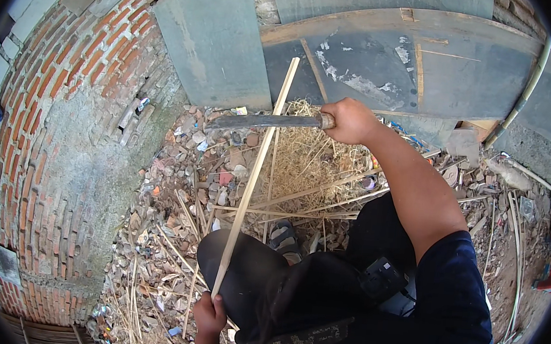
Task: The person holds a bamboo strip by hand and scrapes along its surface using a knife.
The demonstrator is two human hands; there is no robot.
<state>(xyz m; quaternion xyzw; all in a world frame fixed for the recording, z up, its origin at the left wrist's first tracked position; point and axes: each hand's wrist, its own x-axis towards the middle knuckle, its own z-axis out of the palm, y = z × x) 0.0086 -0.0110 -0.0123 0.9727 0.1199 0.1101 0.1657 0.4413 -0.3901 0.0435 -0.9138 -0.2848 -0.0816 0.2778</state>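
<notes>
My right hand (353, 121) is closed round the short wooden handle of a machete (263, 122), its long dark blade pointing left. The blade lies across a long pale strip of split wood or bamboo (253, 182), near the strip's far end. Low in the view, my left hand (210, 313) grips the near end of that strip between thumb and fingers. From there the strip slants up and away over my bent knee. Whether the blade's edge bites into the strip, I cannot tell. A heap of curly shavings (315, 162) lies on the ground below the blade.
A worn brick wall (64, 121) rises at left. Grey panels (215, 42) with wooden battens stand ahead, and a pole (521, 95) leans at right. Rubble (153, 227) and loose strips (518, 259) cover the ground. My sandalled foot (284, 237) is under the strip.
</notes>
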